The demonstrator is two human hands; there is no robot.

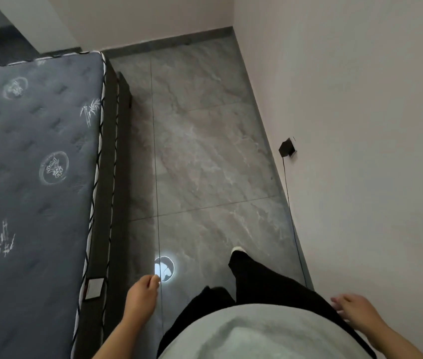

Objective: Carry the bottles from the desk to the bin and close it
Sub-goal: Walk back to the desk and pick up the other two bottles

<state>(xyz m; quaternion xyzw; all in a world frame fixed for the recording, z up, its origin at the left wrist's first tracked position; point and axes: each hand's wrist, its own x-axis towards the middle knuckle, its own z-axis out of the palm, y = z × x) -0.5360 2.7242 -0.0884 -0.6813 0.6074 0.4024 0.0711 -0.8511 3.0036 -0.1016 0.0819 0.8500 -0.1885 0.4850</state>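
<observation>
No bottle, desk or bin shows in the head view. My left hand [143, 291] hangs low near the bottom centre, beside the bed's edge, fingers loosely curled with nothing in them. My right hand [352, 305] is at the bottom right close to the wall, fingers spread and empty. I am walking along a narrow strip of grey marble floor [205, 151], one leg in black trousers [254, 275] stepping forward.
A bed with a dark grey patterned mattress [32, 164] fills the left side. A white wall [360, 125] bounds the right, with a black plug [286, 149] and a cable running down it. The floor strip ends at a far wall. A ceiling light's reflection [165, 268] glows on the tiles.
</observation>
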